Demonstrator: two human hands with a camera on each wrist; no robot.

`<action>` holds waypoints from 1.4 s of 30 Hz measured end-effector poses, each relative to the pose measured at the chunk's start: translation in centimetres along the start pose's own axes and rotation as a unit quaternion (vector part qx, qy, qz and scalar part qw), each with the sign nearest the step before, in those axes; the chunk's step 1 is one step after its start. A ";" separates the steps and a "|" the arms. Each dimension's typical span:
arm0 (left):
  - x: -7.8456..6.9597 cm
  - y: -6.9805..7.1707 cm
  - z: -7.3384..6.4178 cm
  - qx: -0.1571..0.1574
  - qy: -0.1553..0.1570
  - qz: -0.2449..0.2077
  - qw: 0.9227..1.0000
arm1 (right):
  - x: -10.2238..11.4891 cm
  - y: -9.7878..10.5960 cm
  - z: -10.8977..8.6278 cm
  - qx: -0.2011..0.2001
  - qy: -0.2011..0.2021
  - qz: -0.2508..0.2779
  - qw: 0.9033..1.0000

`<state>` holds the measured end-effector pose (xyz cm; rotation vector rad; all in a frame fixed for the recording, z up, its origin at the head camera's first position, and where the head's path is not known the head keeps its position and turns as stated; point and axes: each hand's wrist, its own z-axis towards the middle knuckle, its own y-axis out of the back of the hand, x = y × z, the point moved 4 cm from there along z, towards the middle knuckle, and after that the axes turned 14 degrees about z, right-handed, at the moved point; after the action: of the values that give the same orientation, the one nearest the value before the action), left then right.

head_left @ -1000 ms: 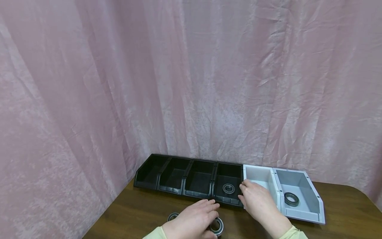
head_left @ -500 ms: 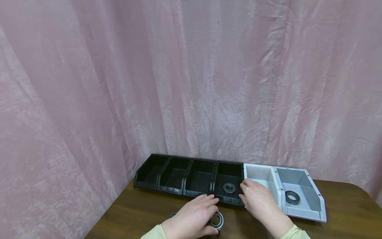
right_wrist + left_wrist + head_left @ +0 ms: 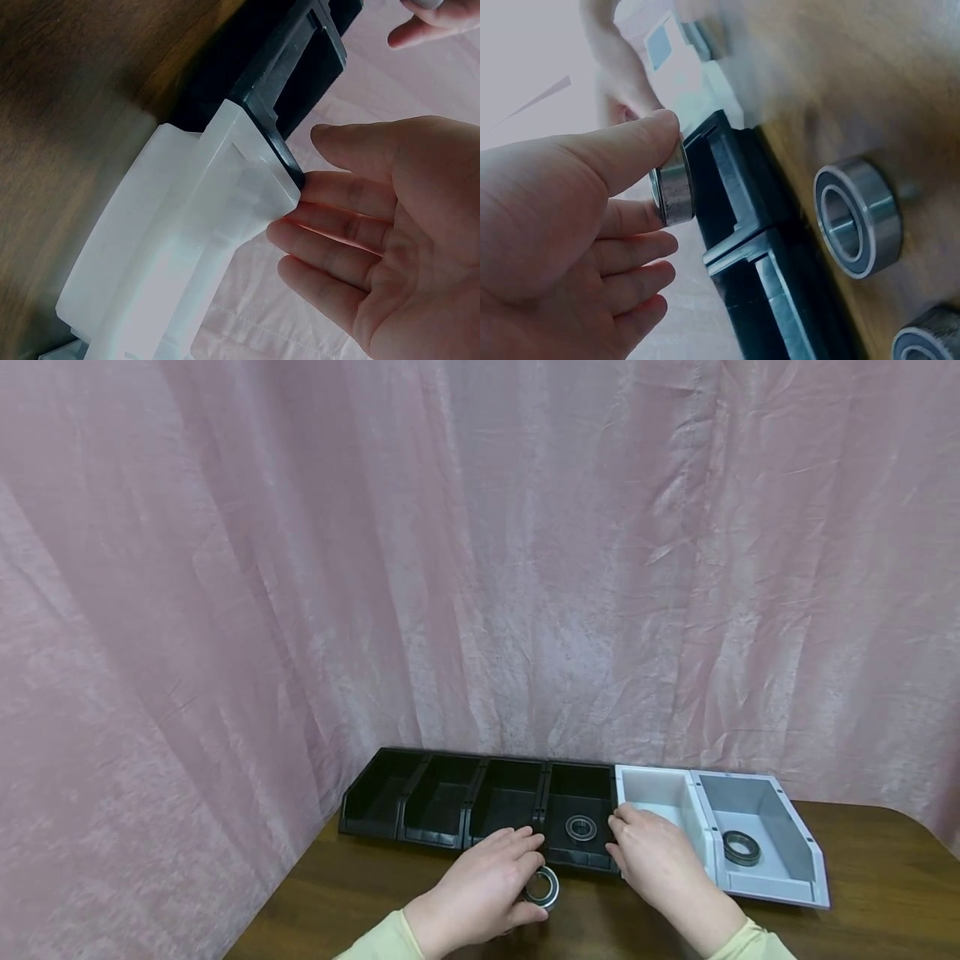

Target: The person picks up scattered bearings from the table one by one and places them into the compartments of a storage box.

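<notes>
My left hand (image 3: 487, 887) pinches a ball bearing (image 3: 677, 196) between thumb and index finger. The bearing is raised off the table, in front of the black bins (image 3: 731, 176). Two more bearings stay on the wood in the left wrist view: one bearing (image 3: 883, 217) nearer, another bearing (image 3: 936, 330) cut off by the frame corner. With fingers extended and empty, my right hand (image 3: 397, 225) rests its fingertips at the seam where the rightmost black bin meets the white bin (image 3: 195, 232). One bearing (image 3: 592, 832) lies flat inside that black bin.
A row of several black bins, then the white one, ends at a grey bin (image 3: 804, 835) on the right, with a dark bearing (image 3: 742, 862) inside. All stand on a brown wooden table (image 3: 885, 877). A pink curtain (image 3: 480, 568) hangs behind.
My left hand has moved slightly up and toward the bins, carrying the bearing. The right hand stays almost in place by the white bin. The head view has shifted a little.
</notes>
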<state>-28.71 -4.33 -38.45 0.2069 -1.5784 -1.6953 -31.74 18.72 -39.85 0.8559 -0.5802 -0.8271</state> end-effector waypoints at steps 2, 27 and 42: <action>0.2 0.2 0.1 -0.005 0.004 0.006 1.000 | 0.0 0.0 -0.1 -0.005 0.002 -0.001 1.000; 2.2 2.1 1.1 -0.027 0.057 0.006 0.998 | 0.1 0.1 -0.3 -0.005 0.015 -0.006 1.000; 4.5 1.4 1.8 -0.031 0.101 0.002 0.994 | 0.2 0.2 -0.2 -0.002 0.014 -0.007 1.000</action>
<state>-32.23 -5.68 -35.05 0.3319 -1.3751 -1.6628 -31.38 18.71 -39.83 0.8667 -0.5488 -0.8282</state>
